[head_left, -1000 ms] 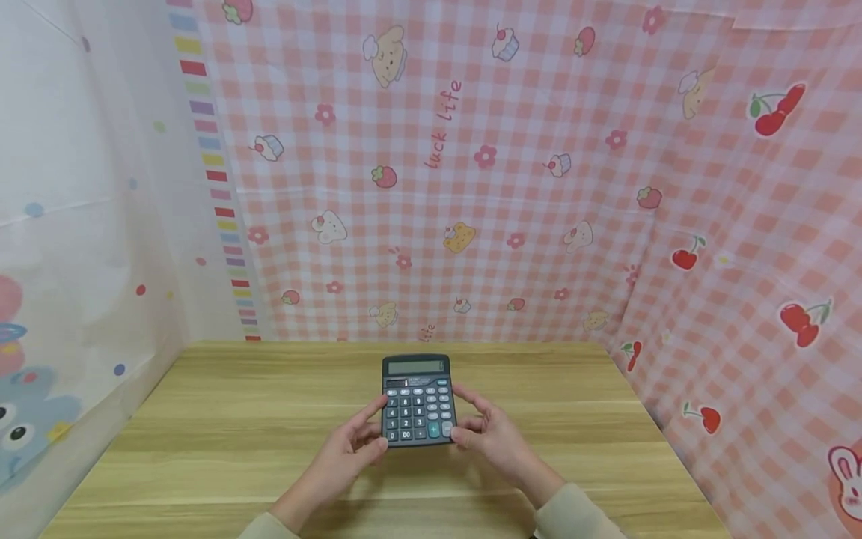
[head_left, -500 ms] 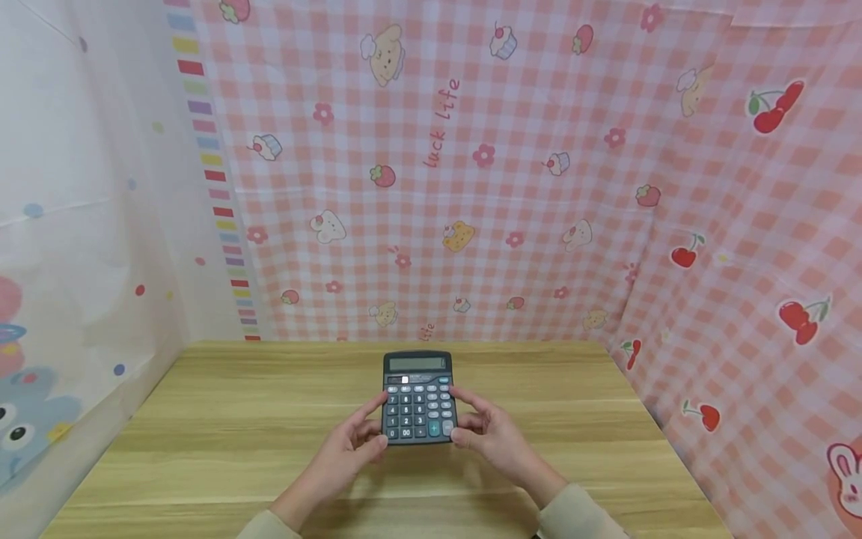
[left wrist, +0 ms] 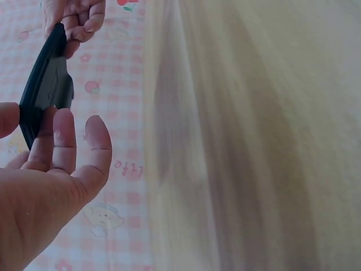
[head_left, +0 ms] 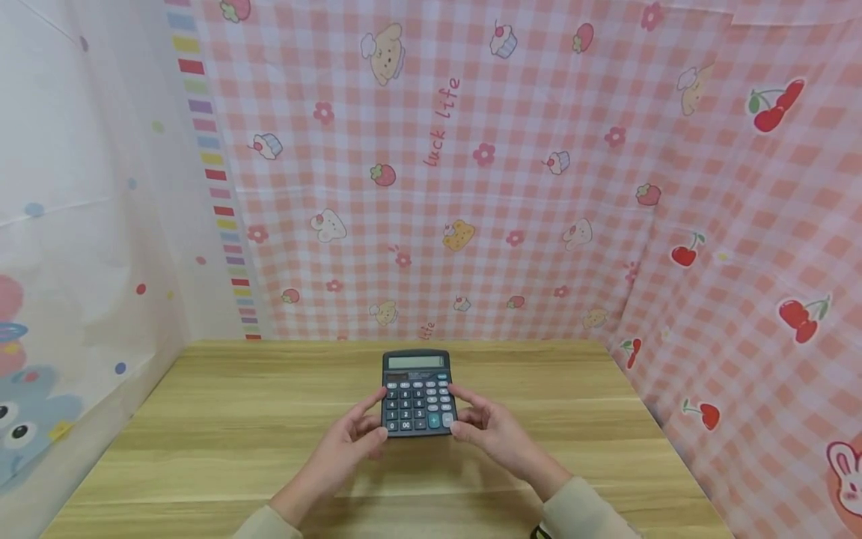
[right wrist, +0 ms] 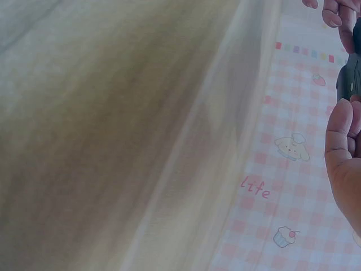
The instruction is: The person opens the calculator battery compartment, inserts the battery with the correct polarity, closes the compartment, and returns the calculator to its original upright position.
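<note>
A dark grey calculator (head_left: pixel 419 394) is held up off the wooden table, its keys and display facing the head camera. My left hand (head_left: pixel 346 442) grips its left edge, with the thumb near the lower corner and a finger higher up the side. On the opposite edge, my right hand (head_left: pixel 494 434) pinches it in much the same way. The left wrist view shows the calculator (left wrist: pixel 42 84) nearly edge-on, between the left thumb and fingers (left wrist: pixel 63 138). Only a sliver of the calculator (right wrist: pixel 348 76) appears in the right wrist view, beside the right hand (right wrist: pixel 345 158).
Below lies the wood-grain table (head_left: pixel 236 419). A pink checked cloth (head_left: pixel 417 187) with cartoon prints hangs behind it, and a similar cloth (head_left: pixel 754 262) covers the right side. On the left is a white printed cloth (head_left: pixel 87 224).
The calculator's lower edge has risen a little, and it looks slightly shorter in the head view. A bright reflection on its small dark panel has gone. Both hands keep their hold.
</note>
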`<action>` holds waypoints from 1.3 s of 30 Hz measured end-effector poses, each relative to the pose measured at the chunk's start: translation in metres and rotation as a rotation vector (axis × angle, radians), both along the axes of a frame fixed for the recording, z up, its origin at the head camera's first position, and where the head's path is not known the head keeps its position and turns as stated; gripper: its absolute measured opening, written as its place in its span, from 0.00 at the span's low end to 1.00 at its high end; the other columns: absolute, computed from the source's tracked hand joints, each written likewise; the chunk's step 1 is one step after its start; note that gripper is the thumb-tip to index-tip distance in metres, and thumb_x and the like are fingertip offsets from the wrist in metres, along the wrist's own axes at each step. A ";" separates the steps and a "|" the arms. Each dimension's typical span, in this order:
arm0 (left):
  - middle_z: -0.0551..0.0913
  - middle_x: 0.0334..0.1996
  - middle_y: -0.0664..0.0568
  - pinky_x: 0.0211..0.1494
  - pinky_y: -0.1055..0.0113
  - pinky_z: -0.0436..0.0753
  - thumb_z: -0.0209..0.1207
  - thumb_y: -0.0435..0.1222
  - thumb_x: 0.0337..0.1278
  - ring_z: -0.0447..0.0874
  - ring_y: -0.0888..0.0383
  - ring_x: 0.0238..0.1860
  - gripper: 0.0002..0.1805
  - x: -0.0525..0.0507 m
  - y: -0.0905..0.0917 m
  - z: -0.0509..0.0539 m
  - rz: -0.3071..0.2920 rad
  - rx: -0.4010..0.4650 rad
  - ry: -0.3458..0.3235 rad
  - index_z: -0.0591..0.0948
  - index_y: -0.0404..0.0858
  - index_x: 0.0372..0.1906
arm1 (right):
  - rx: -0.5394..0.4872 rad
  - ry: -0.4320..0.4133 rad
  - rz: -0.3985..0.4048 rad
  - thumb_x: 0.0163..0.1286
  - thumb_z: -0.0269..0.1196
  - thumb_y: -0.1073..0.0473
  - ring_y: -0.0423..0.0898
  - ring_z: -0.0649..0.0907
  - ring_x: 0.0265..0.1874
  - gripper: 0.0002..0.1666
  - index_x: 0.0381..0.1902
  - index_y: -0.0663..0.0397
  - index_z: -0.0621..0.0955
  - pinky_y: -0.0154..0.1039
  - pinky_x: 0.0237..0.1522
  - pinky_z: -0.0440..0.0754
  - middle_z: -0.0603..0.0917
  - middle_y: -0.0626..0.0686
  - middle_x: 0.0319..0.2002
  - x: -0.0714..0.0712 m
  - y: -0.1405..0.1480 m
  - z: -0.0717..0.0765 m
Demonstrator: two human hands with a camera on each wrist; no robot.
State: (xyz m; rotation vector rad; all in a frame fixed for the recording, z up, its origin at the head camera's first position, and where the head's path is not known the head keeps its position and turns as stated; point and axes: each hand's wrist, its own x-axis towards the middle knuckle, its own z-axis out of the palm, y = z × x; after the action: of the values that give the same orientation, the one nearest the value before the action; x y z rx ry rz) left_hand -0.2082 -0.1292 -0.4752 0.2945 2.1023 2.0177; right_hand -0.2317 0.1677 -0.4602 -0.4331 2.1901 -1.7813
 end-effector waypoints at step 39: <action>0.83 0.63 0.38 0.44 0.62 0.89 0.54 0.34 0.75 0.82 0.54 0.44 0.35 -0.102 0.032 0.000 0.179 0.045 -0.274 0.64 0.38 0.83 | -0.070 -0.173 -0.182 0.79 0.58 0.63 0.47 0.84 0.42 0.32 0.77 0.67 0.72 0.45 0.55 0.89 0.85 0.57 0.50 -0.102 -0.015 -0.009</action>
State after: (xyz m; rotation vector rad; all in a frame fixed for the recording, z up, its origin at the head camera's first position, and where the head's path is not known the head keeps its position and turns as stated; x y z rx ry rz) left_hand -0.3105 -0.0972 -0.4756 -0.1613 1.9753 2.0663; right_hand -0.3334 0.1525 -0.4696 -0.0916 2.1102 -1.9135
